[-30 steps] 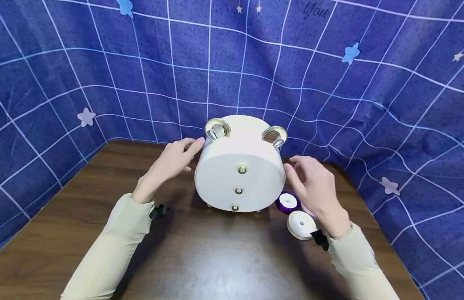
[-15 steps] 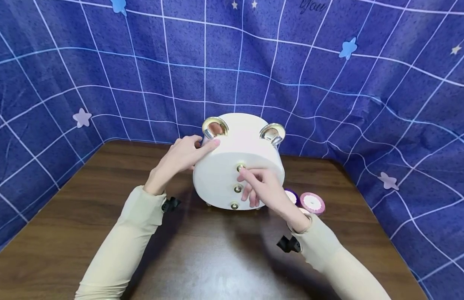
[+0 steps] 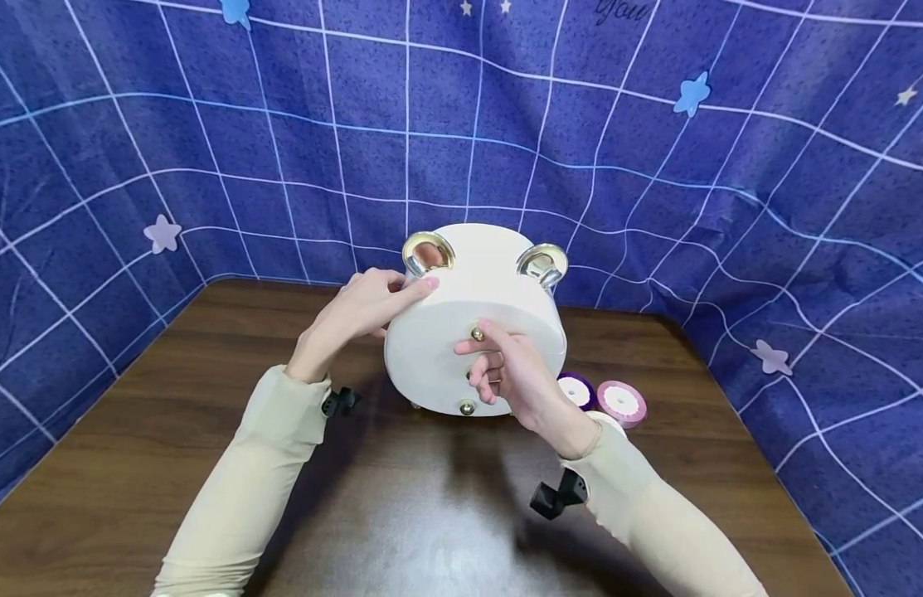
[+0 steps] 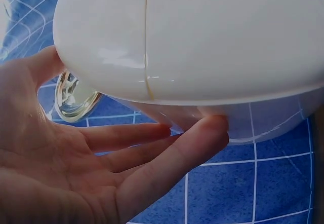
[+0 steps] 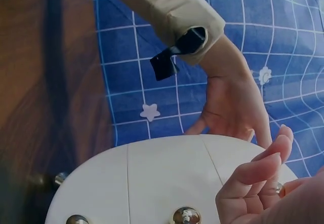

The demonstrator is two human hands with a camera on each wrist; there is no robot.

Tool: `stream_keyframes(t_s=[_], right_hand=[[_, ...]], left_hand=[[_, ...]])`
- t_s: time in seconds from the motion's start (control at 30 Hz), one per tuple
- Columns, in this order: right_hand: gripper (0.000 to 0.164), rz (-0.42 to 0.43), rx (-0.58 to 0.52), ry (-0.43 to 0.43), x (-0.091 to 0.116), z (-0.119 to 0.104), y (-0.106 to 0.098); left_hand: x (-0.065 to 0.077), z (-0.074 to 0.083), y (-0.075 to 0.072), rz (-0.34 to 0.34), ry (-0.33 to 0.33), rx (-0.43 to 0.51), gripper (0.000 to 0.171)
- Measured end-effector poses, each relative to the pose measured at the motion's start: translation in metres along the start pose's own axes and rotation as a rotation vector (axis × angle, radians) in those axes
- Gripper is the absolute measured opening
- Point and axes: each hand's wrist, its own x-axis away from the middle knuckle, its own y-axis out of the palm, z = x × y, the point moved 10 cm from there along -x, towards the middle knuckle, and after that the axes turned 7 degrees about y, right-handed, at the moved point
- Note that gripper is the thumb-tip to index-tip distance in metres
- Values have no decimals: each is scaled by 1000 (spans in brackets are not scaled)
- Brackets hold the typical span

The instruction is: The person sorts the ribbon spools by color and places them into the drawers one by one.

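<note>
A glossy white rounded drawer box (image 3: 424, 356) with gold ears (image 3: 429, 253) stands on the table, gold knobs down its front. Fine seams divide the front in the right wrist view. My left hand (image 3: 357, 311) rests against its upper left side, thumb on the top edge; in the left wrist view the other fingers (image 4: 126, 137), nearly straight, touch its side. With thumb and index finger my right hand (image 3: 524, 377) pinches the top drawer knob (image 3: 478, 333). Its other fingers, loosely bent, mostly cover the middle knob. Below shows the bottom knob (image 3: 467, 408).
Right of the box lie a purple ribbon roll (image 3: 575, 390), a pink ribbon roll (image 3: 621, 404) and a white roll (image 3: 609, 421) partly hidden by my right wrist. A blue gridded cloth (image 3: 461, 108) hangs behind the brown wooden table (image 3: 342, 514).
My right hand has come from the box's right side to the top knob and now pinches it. My left hand has moved onto the box's upper left edge.
</note>
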Motion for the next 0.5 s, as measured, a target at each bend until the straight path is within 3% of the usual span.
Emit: stream_keyframes(t_s=[0.5], right_hand=[[40,-11,7,-11,8,5,1]], left_hand=[[0,0,-1,6,14,-19,64]])
